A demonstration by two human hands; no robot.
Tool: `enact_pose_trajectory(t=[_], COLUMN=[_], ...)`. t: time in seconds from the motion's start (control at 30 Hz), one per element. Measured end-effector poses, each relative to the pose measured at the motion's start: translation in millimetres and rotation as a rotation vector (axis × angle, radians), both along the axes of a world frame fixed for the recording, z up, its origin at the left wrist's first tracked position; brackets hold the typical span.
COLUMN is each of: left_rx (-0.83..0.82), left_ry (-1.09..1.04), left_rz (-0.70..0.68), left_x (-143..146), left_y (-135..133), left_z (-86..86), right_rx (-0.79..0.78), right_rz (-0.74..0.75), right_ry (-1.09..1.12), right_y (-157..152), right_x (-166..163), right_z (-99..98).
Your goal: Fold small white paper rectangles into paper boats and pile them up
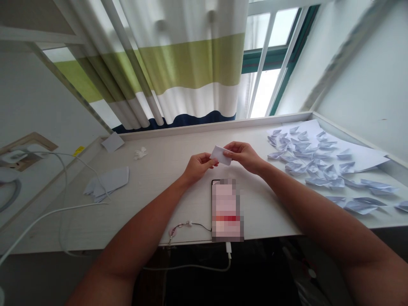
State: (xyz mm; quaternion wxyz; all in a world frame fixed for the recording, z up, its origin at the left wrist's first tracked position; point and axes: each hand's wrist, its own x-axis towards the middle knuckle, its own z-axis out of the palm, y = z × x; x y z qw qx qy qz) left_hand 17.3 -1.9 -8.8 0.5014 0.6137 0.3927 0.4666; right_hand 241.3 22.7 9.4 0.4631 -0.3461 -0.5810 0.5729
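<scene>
A small folded piece of white paper point(219, 154) is held up over the middle of the desk. My left hand point(200, 166) pinches its lower left corner between thumb and fingers. On its right edge my right hand point(242, 155) grips it, thumb in front. Just below the hands lies a phone point(227, 208), its screen lit but blurred out. Many folded paper boats point(306, 148) are spread over the right side of the desk, some on large white sheets point(366, 155). To the left sits a stack of paper pieces point(116, 182).
A charging cable point(228, 250) hangs from the phone's near end, and a beaded strap point(181, 225) lies beside it. A crumpled paper bit point(140, 153) and a paper square point(112, 142) are at the back left. White cables point(63, 210) cross the left side. Curtains point(191, 59) hang behind the desk.
</scene>
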Motion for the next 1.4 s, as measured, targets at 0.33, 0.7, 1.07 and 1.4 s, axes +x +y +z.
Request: enact_pose_trajectory(t=[0.33, 0.7, 1.07, 1.4], left_rx=[0.030, 0.007, 0.053, 0.029], left_ry=[-0.014, 0.033, 0.064, 0.069], left_rz=[0.034, 0.000, 0.068, 0.066], left_x=[-3.6, -1.1, -2.2, -0.8], left_y=[0.2, -2.7, -1.4, -2.6], left_z=[3.3, 2.7, 3.7, 4.1], right_rx=[-0.031, -0.038, -0.029, 0.017], right_rz=[0.053, 0.039, 0.113, 0.104], right_ry=[-0.068, -0.034, -0.169, -0.149], right_y=[-3.3, -3.9, -6.1, -3.1], right_x=[0.1, -3.2, -1.8, -1.5], right_z=[4.0, 1.5, 2.0, -0.7])
